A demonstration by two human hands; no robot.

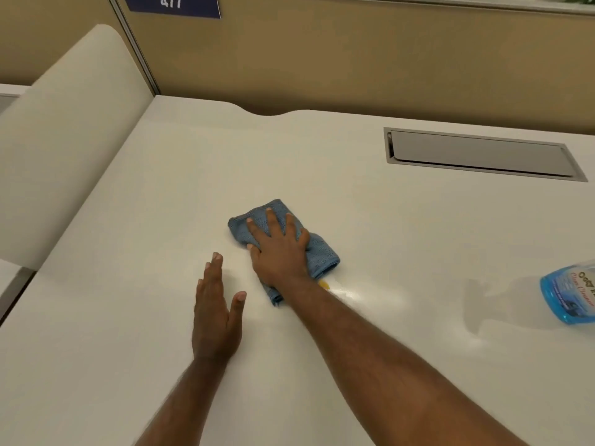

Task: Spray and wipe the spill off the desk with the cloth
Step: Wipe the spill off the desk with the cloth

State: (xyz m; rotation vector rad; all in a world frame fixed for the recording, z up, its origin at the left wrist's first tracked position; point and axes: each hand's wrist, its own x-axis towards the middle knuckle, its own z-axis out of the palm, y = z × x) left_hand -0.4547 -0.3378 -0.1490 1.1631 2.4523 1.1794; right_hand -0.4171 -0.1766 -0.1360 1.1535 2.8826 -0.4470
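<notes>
A folded blue cloth [322, 255] lies on the white desk [402, 226] near its middle. My right hand [279, 249] presses flat on the cloth with fingers spread. Just behind the cloth's near right corner a small yellow spill [324, 284] shows, with a wet glossy patch [351, 294] beside it. My left hand [216, 312] rests flat on the bare desk to the left of the cloth, holding nothing. A blue spray bottle [571, 292] stands at the right edge of the view, cut off by the frame.
A grey cable hatch [479, 154] is set into the desk at the back right. Tan partition walls [354, 59] close the back. A cream side panel [67, 140] rises along the desk's left edge, and a blue sign reading 477 [172, 4] hangs on the wall.
</notes>
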